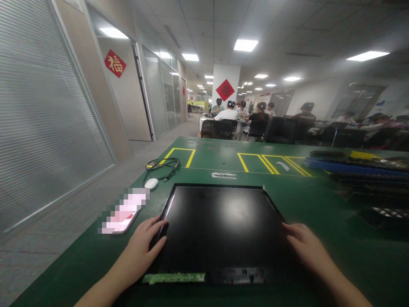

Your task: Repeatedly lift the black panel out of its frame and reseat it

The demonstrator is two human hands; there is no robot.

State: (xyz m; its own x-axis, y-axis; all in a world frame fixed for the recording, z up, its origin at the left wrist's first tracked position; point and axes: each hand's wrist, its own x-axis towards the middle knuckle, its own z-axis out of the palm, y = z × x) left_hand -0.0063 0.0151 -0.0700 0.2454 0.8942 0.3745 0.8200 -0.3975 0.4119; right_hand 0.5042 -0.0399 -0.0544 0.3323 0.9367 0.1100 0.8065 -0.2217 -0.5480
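A black flat display panel (220, 221) lies screen up in front of me, with a green circuit strip (174, 278) along its near edge on the left. My left hand (146, 241) grips the panel's left edge, the thumb and a finger resting over the frame. On the opposite edge, my right hand (302, 238) holds the frame with its fingertips; some of its fingers are hidden beneath or behind the edge. Whether the panel rests fully on the green table (211, 157) or is slightly raised, I cannot tell.
Left of the panel are a partly blurred phone (123, 213), a white mouse (151, 183) and a coiled black cable (169, 168). Yellow tape outlines (268, 164) mark the table's far side. Dark parts and a blue tray (354, 168) lie at the right. Several people sit beyond.
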